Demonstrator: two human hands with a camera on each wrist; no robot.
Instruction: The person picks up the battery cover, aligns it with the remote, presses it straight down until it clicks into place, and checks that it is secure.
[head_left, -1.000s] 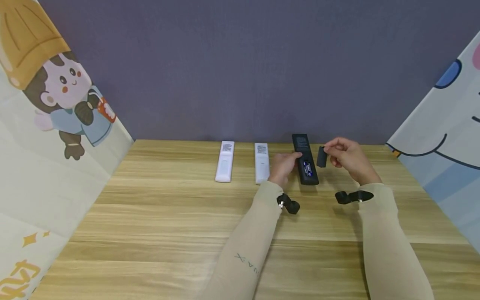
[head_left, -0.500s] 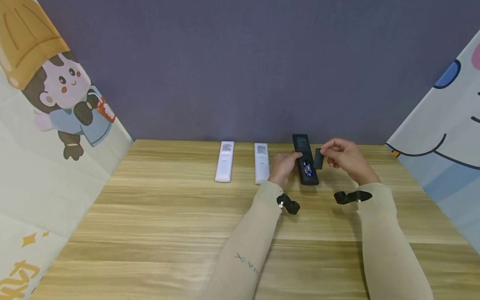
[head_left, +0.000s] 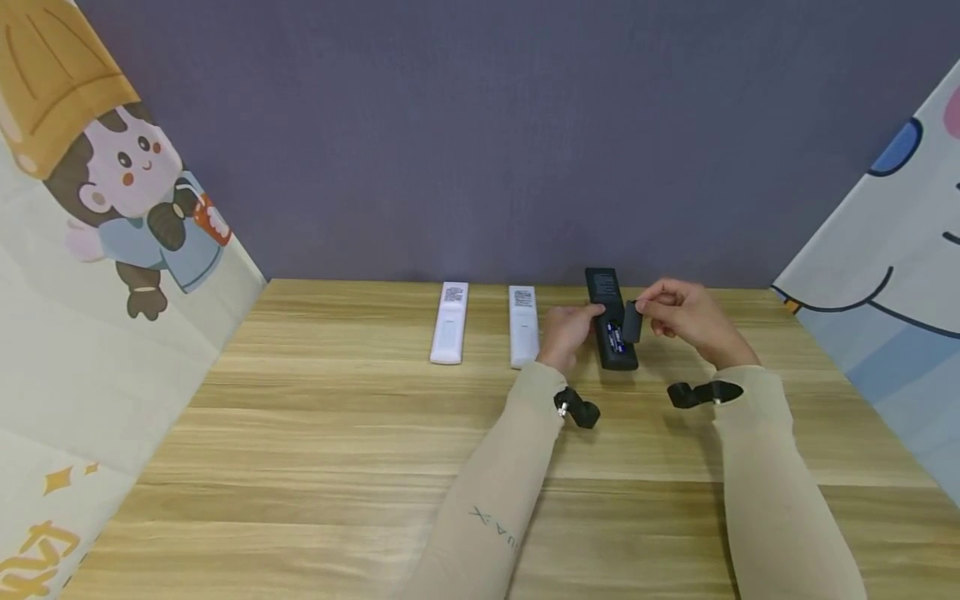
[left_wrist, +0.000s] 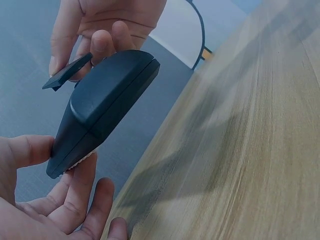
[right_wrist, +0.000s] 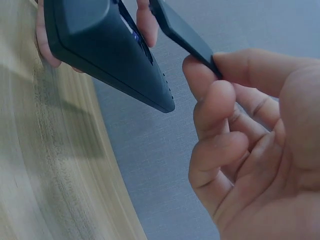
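My left hand [head_left: 564, 335] holds a black remote control [head_left: 604, 292] between thumb and fingers, back side up and raised off the table in the left wrist view. Batteries [head_left: 616, 337] with dark blue wrappers show in its uncovered compartment. Between thumb and index finger, my right hand [head_left: 692, 320] pinches the black battery cover [head_left: 633, 322]. In the right wrist view the battery cover [right_wrist: 185, 36] is tilted and apart from the remote's body, beside the compartment. The buttons of the black remote face down, mostly hidden.
Two white remote controls, one [head_left: 449, 323] farther left and one [head_left: 523, 327] beside my left hand, lie back side up on the wooden table [head_left: 300, 450]. A dark grey wall panel [head_left: 480, 142] stands along the far edge, with printed cloths at both sides.
The battery cover has moved left with my right hand, from beside the black remote to over its right edge, partly overlapping it in the head view. My left hand has stayed put.
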